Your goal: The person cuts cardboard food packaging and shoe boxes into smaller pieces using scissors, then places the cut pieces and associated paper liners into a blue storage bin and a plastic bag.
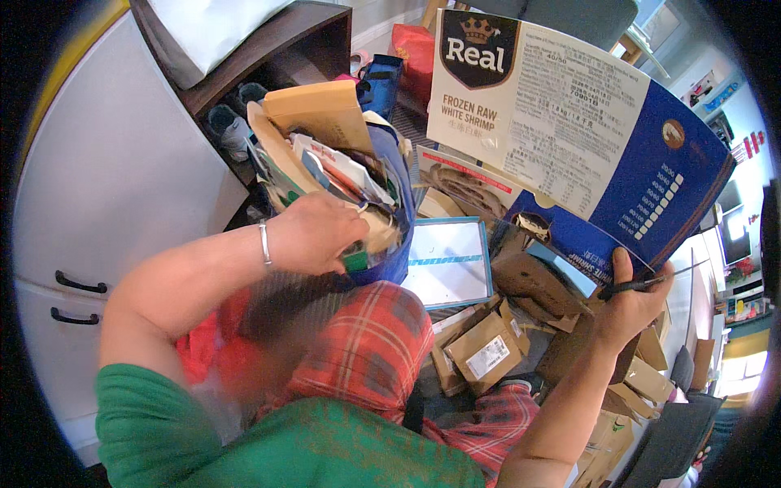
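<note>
My left hand (317, 235), with a silver bracelet at the wrist, is closed at the near rim of a blue bag (390, 201) filled with paper and cardboard; its fingertips are partly hidden. On the right, my right hand (637, 293) holds a large blue and white frozen-shrimp carton (549, 116) by its lower edge. The same hand has scissors (640, 284) with a dark handle, their blade pointing right. A brown padded envelope (317, 113) sticks up from the bag. Beside the bag lies a white box lid (448, 262) with blue edges.
Small brown cardboard boxes (488, 357) lie on the floor past my knees. More cardboard (610, 427) is piled at the lower right. At the left stand a white cabinet (122, 152) and a dark wooden shelf (293, 49) with shoes. A red bag (412, 58) stands behind.
</note>
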Motion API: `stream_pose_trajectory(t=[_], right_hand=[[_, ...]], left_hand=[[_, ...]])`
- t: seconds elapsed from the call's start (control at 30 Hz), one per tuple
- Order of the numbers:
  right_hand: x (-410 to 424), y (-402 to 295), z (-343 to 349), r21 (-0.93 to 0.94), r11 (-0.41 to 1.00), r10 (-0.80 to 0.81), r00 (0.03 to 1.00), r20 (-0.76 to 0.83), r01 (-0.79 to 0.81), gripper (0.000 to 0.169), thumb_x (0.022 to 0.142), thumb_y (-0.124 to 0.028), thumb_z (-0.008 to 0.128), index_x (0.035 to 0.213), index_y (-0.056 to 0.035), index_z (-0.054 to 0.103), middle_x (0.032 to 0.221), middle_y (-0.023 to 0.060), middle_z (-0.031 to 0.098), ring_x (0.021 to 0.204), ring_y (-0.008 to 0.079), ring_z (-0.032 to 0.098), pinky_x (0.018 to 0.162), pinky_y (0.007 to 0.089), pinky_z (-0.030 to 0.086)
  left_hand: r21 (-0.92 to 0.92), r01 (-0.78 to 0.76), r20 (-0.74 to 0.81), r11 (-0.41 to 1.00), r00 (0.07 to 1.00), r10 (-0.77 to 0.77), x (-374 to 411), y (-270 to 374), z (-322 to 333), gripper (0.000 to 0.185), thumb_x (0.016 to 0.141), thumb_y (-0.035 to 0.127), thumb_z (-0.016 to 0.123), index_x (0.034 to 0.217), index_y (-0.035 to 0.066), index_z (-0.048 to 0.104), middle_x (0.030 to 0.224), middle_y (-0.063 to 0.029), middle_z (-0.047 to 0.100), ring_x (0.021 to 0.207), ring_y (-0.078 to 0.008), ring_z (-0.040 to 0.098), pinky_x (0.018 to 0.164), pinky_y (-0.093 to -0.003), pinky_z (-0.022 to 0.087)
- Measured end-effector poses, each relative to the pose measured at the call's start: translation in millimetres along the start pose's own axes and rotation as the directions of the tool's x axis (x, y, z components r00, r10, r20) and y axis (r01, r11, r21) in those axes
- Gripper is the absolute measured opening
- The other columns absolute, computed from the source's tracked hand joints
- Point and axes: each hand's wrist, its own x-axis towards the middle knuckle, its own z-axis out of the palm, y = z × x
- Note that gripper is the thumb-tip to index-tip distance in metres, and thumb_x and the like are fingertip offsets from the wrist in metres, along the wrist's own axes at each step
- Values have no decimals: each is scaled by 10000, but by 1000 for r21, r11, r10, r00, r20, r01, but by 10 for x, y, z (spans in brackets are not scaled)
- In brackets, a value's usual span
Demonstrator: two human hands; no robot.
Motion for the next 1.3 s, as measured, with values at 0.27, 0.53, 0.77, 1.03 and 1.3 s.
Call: stream_pose_trajectory(t=[0.27,0.53,0.77,1.03,1.3], right_hand=[[11,-166,10,-146,988,44,998,-47,-50,434,691,-124,746,1012,34,500,938,92,576,826,154,541,768,244,428],[-72,-264,-46,-273,962,-17,993,-115,-15,450,654,-115,765,1000,25,514,926,94,586,836,167,551,801,267,420],[-132,-26,305,-222,967,-121,992,31,125,497,623,-146,811,990,-2,508,912,71,574,828,164,545,790,258,418],[-233,154,559,-215,968,-95,980,173,132,419,666,-103,777,968,-20,499,875,45,561,806,137,526,761,235,413],[-271,187,529,-181,968,-143,974,177,175,408,681,-98,767,973,-19,493,882,49,557,804,136,522,766,242,415]], left_hand=[[-27,163,-231,986,959,-165,871,-110,112,225,628,197,681,790,59,610,744,-153,633,734,-321,621,647,-421,484],[-240,361,-195,901,892,-409,1201,452,497,119,717,98,546,785,5,576,733,-172,636,690,-301,639,583,-400,503],[-333,194,-207,923,940,-272,1009,362,301,370,694,211,674,906,-48,515,840,-210,604,772,-335,611,655,-392,490],[-174,329,-519,928,770,-370,636,-357,-201,404,695,231,659,981,-26,538,927,-184,580,865,-359,563,777,-423,454],[-115,733,-316,671,613,-724,237,-1235,-190,338,766,310,592,745,-25,626,803,-204,591,780,-352,572,698,-414,466]])
